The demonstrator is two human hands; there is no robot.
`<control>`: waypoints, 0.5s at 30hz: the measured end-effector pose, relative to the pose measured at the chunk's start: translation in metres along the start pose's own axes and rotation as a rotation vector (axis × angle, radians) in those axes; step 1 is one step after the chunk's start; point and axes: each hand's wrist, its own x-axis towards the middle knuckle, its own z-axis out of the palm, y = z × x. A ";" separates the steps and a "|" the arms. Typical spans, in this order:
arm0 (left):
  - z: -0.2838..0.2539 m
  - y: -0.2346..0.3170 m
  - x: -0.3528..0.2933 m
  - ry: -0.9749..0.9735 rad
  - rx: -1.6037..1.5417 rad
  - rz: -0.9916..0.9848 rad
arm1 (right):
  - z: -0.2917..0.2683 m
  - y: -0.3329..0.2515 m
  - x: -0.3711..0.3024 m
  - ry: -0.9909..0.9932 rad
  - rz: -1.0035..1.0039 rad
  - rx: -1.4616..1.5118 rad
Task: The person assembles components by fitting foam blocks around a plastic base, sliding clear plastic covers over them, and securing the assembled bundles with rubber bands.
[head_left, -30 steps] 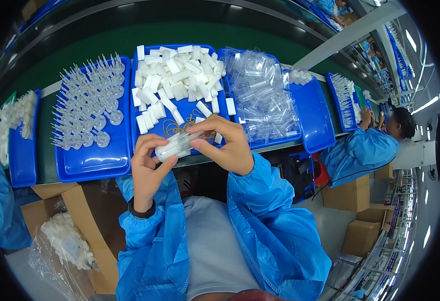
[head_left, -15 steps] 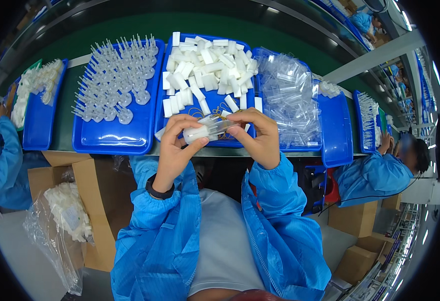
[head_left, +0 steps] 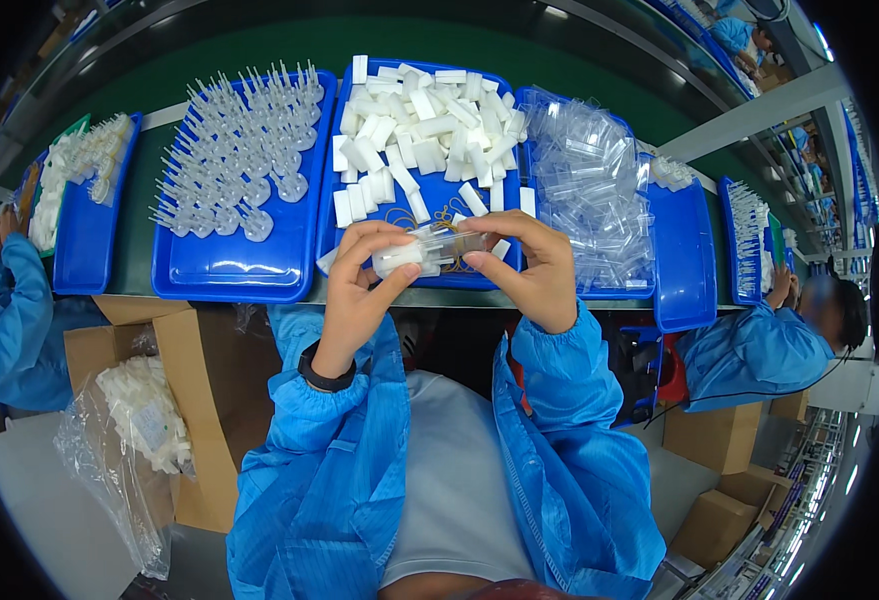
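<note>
So a translucent white rounded piece (head_left: 391, 260) is gripped by the left hand (head_left: 347, 302), thumb and fingertips pinched right down on it, and a clear plastic part (head_left: 462, 241) is pinched just as closely by the right hand (head_left: 541, 278). Both are held up roughly in line over the front of the middle blue tray (head_left: 440, 191); how far they overlap can't be told from here. Probably best done with the white end kept steady and the clear one guided straight, lightly, since thin plastic could be bent if squeezed. Just beyond, yellowish loops (head_left: 397, 215) and heaped white blocks (head_left: 429, 125) are held in the tray, with stemmed bulb pieces (head_left: 227, 160) set out to the left and clear parts (head_left: 591, 190) piled to the right
</note>
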 end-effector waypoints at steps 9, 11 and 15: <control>0.000 0.000 -0.001 -0.004 0.004 -0.008 | 0.000 0.000 0.001 -0.059 0.074 0.067; -0.002 -0.001 -0.001 -0.003 0.008 -0.008 | 0.000 -0.004 0.002 -0.076 0.165 0.218; -0.004 -0.001 -0.002 0.005 0.008 -0.011 | -0.004 -0.003 0.003 -0.111 0.277 0.330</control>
